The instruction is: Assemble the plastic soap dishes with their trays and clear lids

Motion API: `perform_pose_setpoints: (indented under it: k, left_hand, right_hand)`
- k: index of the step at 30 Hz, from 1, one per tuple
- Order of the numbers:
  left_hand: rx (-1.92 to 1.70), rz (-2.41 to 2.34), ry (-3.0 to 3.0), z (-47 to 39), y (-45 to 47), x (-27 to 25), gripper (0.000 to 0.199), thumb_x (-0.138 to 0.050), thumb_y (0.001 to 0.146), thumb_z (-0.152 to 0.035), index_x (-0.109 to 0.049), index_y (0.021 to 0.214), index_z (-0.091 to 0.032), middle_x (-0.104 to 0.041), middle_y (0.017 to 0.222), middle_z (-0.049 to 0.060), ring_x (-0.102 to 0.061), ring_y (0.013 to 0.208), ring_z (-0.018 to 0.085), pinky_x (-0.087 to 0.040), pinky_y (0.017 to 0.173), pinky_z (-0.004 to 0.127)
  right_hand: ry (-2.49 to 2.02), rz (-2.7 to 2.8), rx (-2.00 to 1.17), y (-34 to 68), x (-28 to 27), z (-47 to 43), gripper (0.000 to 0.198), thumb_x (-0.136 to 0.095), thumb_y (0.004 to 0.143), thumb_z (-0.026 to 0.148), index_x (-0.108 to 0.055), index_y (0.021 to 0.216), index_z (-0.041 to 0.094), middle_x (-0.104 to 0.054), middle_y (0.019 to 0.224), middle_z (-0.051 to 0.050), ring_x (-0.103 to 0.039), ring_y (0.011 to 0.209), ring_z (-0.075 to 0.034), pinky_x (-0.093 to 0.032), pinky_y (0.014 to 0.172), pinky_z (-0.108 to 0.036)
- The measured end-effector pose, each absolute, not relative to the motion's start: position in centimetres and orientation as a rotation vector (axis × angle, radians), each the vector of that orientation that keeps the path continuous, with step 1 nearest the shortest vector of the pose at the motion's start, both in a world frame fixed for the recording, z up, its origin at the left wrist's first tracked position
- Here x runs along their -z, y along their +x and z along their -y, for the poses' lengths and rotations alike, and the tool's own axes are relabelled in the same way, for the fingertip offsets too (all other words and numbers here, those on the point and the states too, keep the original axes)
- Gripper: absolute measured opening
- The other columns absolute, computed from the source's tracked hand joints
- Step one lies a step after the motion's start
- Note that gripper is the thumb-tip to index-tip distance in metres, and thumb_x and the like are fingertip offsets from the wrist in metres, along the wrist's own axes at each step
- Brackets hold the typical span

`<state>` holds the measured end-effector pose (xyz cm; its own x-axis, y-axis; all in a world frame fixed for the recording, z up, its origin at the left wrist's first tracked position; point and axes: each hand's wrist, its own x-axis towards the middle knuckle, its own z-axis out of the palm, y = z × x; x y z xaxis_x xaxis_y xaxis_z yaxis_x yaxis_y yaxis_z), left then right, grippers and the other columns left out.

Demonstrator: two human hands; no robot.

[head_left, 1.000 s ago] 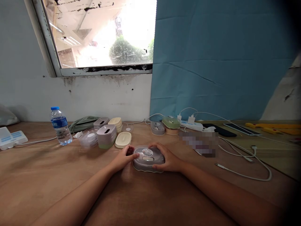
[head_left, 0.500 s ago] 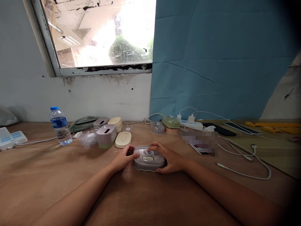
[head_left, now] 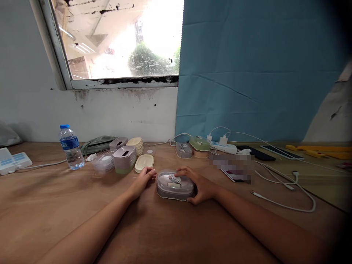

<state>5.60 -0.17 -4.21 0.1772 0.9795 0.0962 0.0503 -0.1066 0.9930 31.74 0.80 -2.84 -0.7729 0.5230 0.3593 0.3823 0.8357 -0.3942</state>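
An oval grey box with a clear domed lid and a round printed sticker rests on the table in front of me. My right hand grips its right end, fingertips over the lid near the sticker and thumb low at the front corner. Just left of the box, my left hand is apart from it, holding nothing, fingers loosely stretched. Behind that hand lies a cream oval lid. Beside it are lilac slotted boxes, the front one on a green base, and a stack of cream lids.
Clear plastic covers and a water bottle are to the left. A small grey box and a green-topped box stand at the back. Phones, a power strip and white cables spread along the right.
My left hand has let go of the box's left end and drawn back to the left. My right hand stays on the box, which has barely shifted.
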Motion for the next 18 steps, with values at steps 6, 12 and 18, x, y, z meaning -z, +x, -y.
perform_pose_setpoints:
  k: [6,12,18]
  left_hand:
    - [-1.243,-0.969,1.175,-0.8,4.9,4.6,0.043,-0.050,0.067,-0.056,-0.046,0.080,-0.016,-0.057,0.077,0.004,-0.059,0.068,0.016,-0.043,0.072,0.032]
    - [-1.273,-0.975,1.201,-1.1,5.2,5.1,0.043,-0.050,0.065,-0.058,-0.045,0.075,-0.016,-0.056,0.068,0.001,-0.056,0.059,0.013,-0.042,0.065,0.029]
    - [-1.237,-0.980,1.287,-0.8,5.2,4.9,0.043,-0.046,0.067,-0.060,-0.044,0.073,-0.017,-0.054,0.068,0.001,-0.054,0.059,0.013,-0.040,0.065,0.028]
  right_hand:
    - [-0.806,2.330,-0.189,31.9,3.2,-2.2,0.071,-0.068,0.050,0.024,-0.041,0.116,0.024,-0.040,0.116,-0.008,-0.042,0.109,-0.028,-0.033,0.093,-0.041]
    - [-1.245,2.030,0.161,30.8,0.4,-7.9,0.066,-0.065,0.061,0.036,-0.039,0.119,0.022,-0.036,0.115,-0.009,-0.046,0.104,-0.025,-0.037,0.090,-0.036]
    - [-1.658,1.878,0.374,29.2,-0.9,-13.8,0.066,-0.066,0.061,0.041,-0.043,0.115,0.012,-0.039,0.112,-0.019,-0.043,0.101,-0.036,-0.035,0.083,-0.044]
